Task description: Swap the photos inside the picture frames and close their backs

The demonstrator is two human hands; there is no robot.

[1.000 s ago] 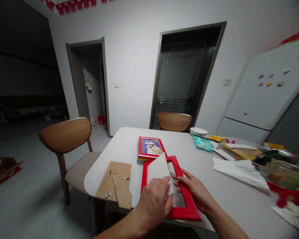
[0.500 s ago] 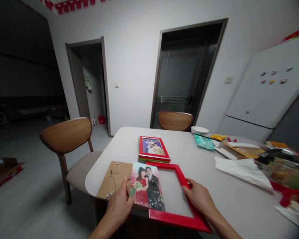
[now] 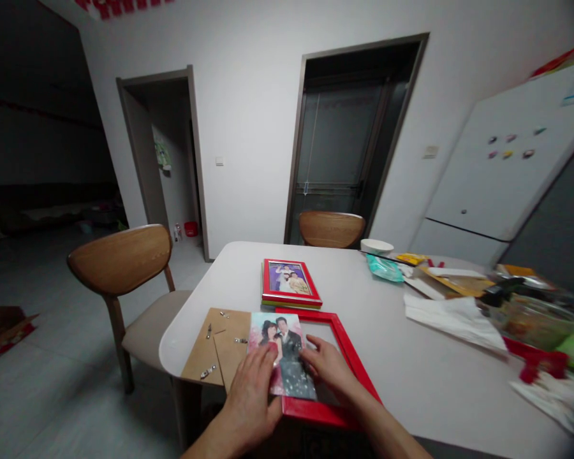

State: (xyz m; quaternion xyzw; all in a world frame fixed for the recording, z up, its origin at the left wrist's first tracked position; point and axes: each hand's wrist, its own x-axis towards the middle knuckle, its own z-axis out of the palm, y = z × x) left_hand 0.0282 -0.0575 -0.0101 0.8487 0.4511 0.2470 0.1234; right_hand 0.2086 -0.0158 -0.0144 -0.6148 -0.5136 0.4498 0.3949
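A wedding photo [image 3: 291, 366] of a couple lies across the left part of a red picture frame [image 3: 358, 370] at the table's near edge. My left hand [image 3: 253, 386] rests with stretched fingers on the photo's lower left, its thumb apart near the frame's bottom bar. At the photo's right edge, my right hand [image 3: 332, 366] has finger and thumb closed on it; the grip's underside is hidden. Left of the photo lies a brown backing board [image 3: 205, 344] with metal clips [image 3: 208, 371]. Beyond is a stack of framed pictures [image 3: 291, 284], a family photo on top.
The white table [image 3: 363, 312] carries a teal packet [image 3: 385, 268], a white bowl [image 3: 377, 247], crumpled paper [image 3: 454, 322] and clutter on the right. Wooden chairs [image 3: 124, 258] stand at the left and the far side [image 3: 332, 229]. A fridge [image 3: 497, 159] is at right.
My right hand has left the frame's right side and moved left to the photo's edge. My left hand has slid from the photo's left edge onto its face. The view has shifted slightly.
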